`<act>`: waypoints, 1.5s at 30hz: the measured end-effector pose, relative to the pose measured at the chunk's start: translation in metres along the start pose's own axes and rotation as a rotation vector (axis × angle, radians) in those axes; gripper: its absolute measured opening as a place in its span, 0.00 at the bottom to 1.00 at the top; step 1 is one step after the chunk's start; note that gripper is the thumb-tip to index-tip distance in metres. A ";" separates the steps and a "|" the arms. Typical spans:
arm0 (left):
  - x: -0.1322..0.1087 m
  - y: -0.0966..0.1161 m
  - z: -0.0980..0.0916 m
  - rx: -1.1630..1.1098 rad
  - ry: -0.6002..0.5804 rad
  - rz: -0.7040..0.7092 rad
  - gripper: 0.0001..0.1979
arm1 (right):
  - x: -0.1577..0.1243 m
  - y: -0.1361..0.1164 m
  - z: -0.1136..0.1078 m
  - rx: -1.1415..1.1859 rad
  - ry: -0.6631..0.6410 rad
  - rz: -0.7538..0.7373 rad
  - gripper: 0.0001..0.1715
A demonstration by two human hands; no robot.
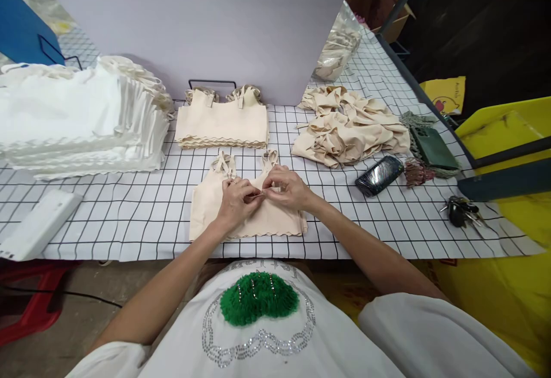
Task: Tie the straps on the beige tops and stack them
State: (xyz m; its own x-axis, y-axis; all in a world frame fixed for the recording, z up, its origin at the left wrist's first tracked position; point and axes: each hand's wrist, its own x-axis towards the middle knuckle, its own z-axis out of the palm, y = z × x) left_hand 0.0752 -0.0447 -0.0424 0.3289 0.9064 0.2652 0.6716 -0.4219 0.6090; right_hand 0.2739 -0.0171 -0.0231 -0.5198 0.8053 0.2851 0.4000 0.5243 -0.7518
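A beige strappy crop top (249, 220) lies flat in front of me near the table's front edge, its straps towards the back. Over its middle, my left hand (239, 199) and my right hand (286, 187) meet with fingertips pinched together at the neckline. Something thin and pale, like a thread or a fabric edge, shows between them; its kind is too small to make out. Just behind lies a neat stack of similar beige tops (221, 123), with straps folded at the top.
Tall white garment piles (77, 120) stand left, with a white power bank-like box (41, 223) before them. A loose beige garment heap (350, 125) lies right, near a black shiny case (379, 175), a dark green phone or wallet (434, 147) and keys (462, 211).
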 end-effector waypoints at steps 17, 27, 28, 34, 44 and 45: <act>0.000 0.000 0.000 -0.009 -0.006 0.026 0.07 | -0.003 -0.001 0.003 -0.032 0.044 -0.014 0.06; 0.000 0.000 -0.001 0.021 -0.034 0.016 0.08 | -0.004 -0.001 0.004 0.016 0.062 -0.001 0.06; 0.000 0.000 -0.001 0.022 -0.038 0.015 0.09 | -0.004 -0.002 0.005 0.021 0.066 -0.002 0.06; 0.000 0.002 -0.002 0.015 -0.040 0.008 0.07 | -0.004 -0.002 0.008 0.029 0.078 -0.025 0.06; 0.000 0.002 -0.001 0.011 -0.032 0.003 0.07 | -0.005 -0.002 0.005 0.040 0.071 -0.033 0.05; 0.000 0.002 -0.001 0.008 -0.032 0.002 0.07 | -0.006 -0.001 0.005 0.038 0.072 -0.026 0.05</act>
State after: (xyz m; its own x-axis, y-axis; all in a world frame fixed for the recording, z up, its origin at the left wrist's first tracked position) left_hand 0.0754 -0.0452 -0.0405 0.3517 0.9042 0.2424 0.6763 -0.4244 0.6020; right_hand 0.2723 -0.0237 -0.0271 -0.4738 0.8098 0.3460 0.3575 0.5359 -0.7648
